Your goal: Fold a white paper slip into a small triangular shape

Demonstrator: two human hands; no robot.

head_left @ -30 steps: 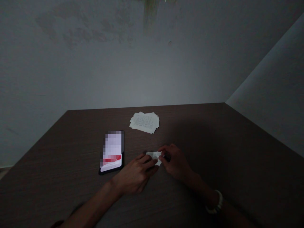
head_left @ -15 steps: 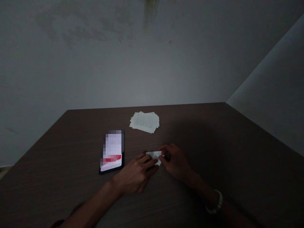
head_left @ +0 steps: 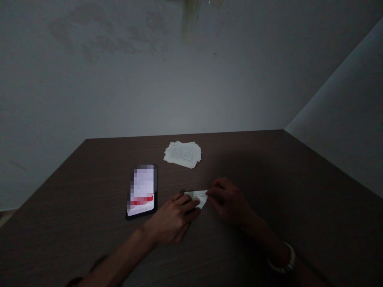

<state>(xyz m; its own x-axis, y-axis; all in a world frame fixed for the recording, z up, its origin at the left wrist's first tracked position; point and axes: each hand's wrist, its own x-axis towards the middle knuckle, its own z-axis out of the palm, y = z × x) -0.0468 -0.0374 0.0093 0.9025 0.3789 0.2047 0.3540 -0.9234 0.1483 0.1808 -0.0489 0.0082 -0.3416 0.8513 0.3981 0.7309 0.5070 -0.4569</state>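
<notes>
A small printed sheet of paper (head_left: 202, 195) lies on the dark wooden table (head_left: 98, 247), partly covered by my fingers. My left hand (head_left: 173, 219) rests over its left part, fingers bent and pressing it against the tabletop. At the sheet's upper right corner, my right hand (head_left: 230, 201) pinches the edge between thumb and forefinger. The fingers of the left hand hide the sheet's left side. A pale bracelet (head_left: 289, 261) circles my right wrist.
A phone (head_left: 142, 191) with a lit screen lies to the left of my hands. Farther back is an uneven pile of printed paper sheets (head_left: 183, 154). A grey wall (head_left: 191, 87) rises behind the table, and another wall (head_left: 344, 107) meets it at the right.
My right hand has moved slightly right and away from my left hand, so more of the sheet's right side shows. The left hand has stayed in place.
</notes>
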